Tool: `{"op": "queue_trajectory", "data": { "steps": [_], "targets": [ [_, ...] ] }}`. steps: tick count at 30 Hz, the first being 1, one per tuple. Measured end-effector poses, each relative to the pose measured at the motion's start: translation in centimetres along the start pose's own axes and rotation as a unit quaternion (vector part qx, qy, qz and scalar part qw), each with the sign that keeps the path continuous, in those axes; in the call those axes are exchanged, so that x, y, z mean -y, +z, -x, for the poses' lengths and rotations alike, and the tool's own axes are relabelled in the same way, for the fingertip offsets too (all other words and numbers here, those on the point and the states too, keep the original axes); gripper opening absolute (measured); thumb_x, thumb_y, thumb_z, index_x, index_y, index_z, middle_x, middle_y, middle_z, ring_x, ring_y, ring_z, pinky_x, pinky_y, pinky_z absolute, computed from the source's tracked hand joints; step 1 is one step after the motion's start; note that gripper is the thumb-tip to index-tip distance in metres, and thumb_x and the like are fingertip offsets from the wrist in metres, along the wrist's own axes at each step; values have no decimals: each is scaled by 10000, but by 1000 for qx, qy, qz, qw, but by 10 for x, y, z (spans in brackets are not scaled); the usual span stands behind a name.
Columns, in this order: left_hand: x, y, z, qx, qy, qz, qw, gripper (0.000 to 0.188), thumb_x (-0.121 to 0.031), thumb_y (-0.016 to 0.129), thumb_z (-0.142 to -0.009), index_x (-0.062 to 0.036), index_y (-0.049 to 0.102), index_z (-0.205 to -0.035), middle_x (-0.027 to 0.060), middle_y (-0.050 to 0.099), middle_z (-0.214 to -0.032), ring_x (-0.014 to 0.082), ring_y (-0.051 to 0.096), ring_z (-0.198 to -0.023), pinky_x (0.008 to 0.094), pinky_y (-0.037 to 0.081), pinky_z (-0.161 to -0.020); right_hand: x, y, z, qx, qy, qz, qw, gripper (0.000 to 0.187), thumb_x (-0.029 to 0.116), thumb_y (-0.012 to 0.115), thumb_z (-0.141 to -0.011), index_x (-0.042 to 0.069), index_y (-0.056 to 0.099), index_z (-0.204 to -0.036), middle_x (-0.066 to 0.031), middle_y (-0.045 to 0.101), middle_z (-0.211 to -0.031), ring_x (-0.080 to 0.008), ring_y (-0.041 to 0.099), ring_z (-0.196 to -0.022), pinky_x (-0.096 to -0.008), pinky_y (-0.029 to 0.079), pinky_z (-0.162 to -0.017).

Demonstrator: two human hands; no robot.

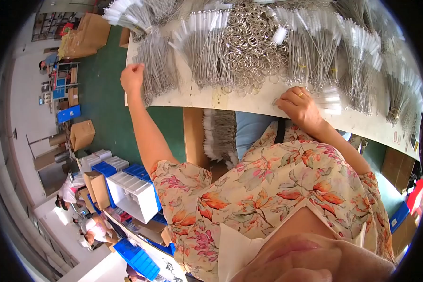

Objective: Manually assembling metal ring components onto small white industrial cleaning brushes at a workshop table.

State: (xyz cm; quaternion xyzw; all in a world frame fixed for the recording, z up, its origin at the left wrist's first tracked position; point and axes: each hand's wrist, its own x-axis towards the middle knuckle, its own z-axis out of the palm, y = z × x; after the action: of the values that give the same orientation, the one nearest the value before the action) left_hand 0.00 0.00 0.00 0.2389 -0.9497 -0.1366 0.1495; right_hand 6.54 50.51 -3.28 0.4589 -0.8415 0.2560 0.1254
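My left hand [132, 79] is raised at the table's left edge, fingers pinched together beside a pile of thin wire-handled brushes [159, 66]. Whatever is in that pinch is too small to make out. Near the front edge of the table, my right hand [300, 107] rests with curled fingers and a ring on one of them. White-bristled brushes [331, 101] lie right beside it; whether its fingers grip one is hidden. Between the hands spreads a heap of metal split rings [254, 44], with a small white piece [279, 35] on top.
More bundles of brushes [362, 51] cover the right side of the pale table [192, 99]. Below its edge, an open cardboard box [193, 134] holds further brushes [223, 134]. White and blue bins [131, 192] and cartons [83, 134] stand on the green floor. Other people [98, 228] work at the far left.
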Motion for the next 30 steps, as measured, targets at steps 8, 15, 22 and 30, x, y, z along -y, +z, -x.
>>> {"op": "queue_trajectory", "data": {
  "steps": [8, 15, 22, 30],
  "targets": [
    [25, -19, -14, 135, 17, -147, 980, 274, -309, 652, -754, -49, 676, -836, 152, 659, -817, 310, 631, -784, 381, 477, -695, -44, -41, -42, -149, 149, -77, 975, 111, 65, 649, -752, 51, 626, -860, -92, 604, -788, -269, 590, -724, -378, 477, -658],
    [-8, -24, -1, 95, 26, -224, 970, 216, -301, 581, -800, -112, 646, -881, 132, 653, -909, 354, 613, -853, 426, 481, -747, -112, -63, -74, 64, 333, 116, 934, 196, 264, 580, -777, 81, 627, -831, -114, 642, -804, -320, 620, -762, -439, 487, -679],
    [-15, -26, 11, 30, 10, -151, 988, 189, -241, 563, -804, -79, 602, -893, 162, 635, -907, 378, 600, -860, 449, 474, -742, -117, -61, -74, 73, 336, 81, 935, 168, 206, 563, -704, 74, 638, -777, -133, 644, -788, -325, 622, -766, -428, 486, -710],
    [-92, -25, 26, -138, 51, 237, 960, 118, -123, 539, -877, -16, 588, -890, 63, 611, -778, 166, 574, -686, 312, 472, -653, -140, -106, -47, -285, 359, -216, 862, 170, 200, 514, -859, 50, 593, -842, 13, 450, -618, -80, 427, -565, -249, 371, -520]
  ]
}}
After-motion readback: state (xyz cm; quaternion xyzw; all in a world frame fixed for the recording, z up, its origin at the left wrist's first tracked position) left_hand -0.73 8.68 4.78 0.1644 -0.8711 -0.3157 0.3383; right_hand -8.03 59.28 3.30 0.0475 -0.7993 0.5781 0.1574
